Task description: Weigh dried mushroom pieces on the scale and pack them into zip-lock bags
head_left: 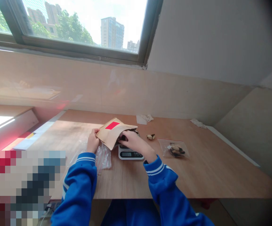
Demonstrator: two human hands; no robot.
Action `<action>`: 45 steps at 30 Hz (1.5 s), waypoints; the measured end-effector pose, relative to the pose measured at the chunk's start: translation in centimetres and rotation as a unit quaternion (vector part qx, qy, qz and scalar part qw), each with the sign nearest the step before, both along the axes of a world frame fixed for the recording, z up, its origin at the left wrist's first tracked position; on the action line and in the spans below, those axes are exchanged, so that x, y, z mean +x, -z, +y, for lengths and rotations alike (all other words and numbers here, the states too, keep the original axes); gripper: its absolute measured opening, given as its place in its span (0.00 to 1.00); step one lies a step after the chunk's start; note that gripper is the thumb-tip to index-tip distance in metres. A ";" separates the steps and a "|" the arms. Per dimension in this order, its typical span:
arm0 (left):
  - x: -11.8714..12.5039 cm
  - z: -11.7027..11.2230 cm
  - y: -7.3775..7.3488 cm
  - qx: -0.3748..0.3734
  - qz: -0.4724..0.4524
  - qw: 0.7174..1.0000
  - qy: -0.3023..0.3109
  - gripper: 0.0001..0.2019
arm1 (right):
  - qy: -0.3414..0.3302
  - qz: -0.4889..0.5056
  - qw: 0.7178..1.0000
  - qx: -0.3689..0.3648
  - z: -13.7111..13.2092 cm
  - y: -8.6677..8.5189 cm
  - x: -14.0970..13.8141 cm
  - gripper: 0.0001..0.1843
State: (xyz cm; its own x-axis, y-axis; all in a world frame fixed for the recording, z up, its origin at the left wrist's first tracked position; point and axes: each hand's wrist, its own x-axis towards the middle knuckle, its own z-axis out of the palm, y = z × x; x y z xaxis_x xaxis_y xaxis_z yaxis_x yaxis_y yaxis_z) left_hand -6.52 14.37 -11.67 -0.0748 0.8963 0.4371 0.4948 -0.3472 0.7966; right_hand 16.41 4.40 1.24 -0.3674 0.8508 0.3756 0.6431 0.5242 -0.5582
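My left hand [93,142] is closed on the left edge of a brown kraft paper bag [106,135] with a red label. The bag is tilted, its mouth facing right. At that mouth is my right hand [132,141], its visible fingers curled and their tips hidden inside; what they hold, if anything, I cannot make out. Just below the bag and hand sits a white digital scale [131,154]. Its platform is mostly covered, with something dark on it. Clear plastic bags [103,157] lie under the kraft bag, left of the scale.
Right of the scale lies a small tan-and-dark dried piece [150,137]. Farther right, a clear zip bag [175,148] holds several similar pieces. Crumpled white paper [145,119] lies at the table's back edge, by the wall. A blurred-out area covers the lower left.
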 end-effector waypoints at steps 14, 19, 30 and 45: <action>0.0 0.0 -0.1 -0.020 0.038 0.999 -0.020 0.16 | 0.179 0.341 0.923 0.025 -2.4 7.0 5.6 0.17; -0.1 0.1 0.0 -0.033 0.052 0.997 -0.046 0.15 | 0.267 0.345 0.898 0.061 -2.7 11.7 6.9 0.19; -0.1 0.1 -0.4 -0.067 0.100 0.989 -0.089 0.18 | 0.266 0.160 0.941 0.136 -3.7 13.1 7.0 0.16; -0.3 0.3 -0.2 -0.059 0.116 0.988 -0.078 0.21 | 0.242 0.155 0.946 0.147 -4.9 12.4 4.9 0.13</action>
